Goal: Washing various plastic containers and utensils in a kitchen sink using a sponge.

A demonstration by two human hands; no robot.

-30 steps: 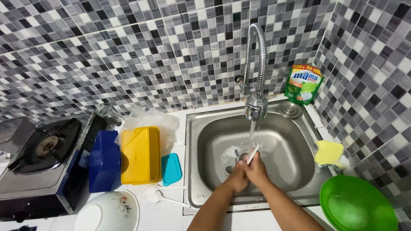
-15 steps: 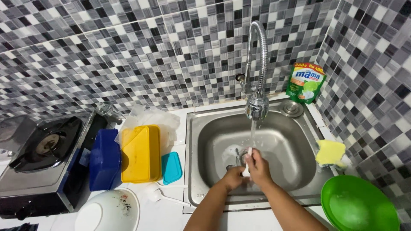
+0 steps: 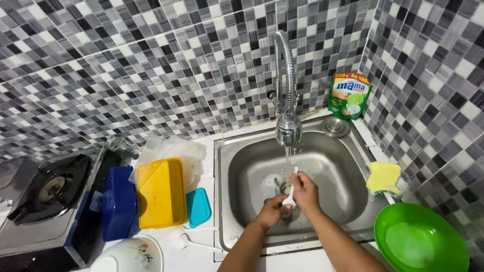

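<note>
- We see both hands over the steel sink (image 3: 348,201): the right hand (image 3: 304,193) grips a white spoon (image 3: 292,189) under the running faucet (image 3: 288,128), the left hand (image 3: 272,211) closed on its bowl end.
- Checkered grey mosaic tiles (image 3: 151,75) cover both walls.
- On the white counter (image 3: 199,239) lie yellow (image 3: 159,199), blue (image 3: 118,204) and teal (image 3: 198,207) containers beside a gas stove (image 3: 45,194).
- A yellow sponge (image 3: 384,177) and green bowl (image 3: 421,242) sit at right.

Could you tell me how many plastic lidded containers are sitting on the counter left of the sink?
3: a blue container nearest the stove, a yellow container beside it, and a small teal container next to the sink's edge. The plastic bag behind them may hide more.
</note>
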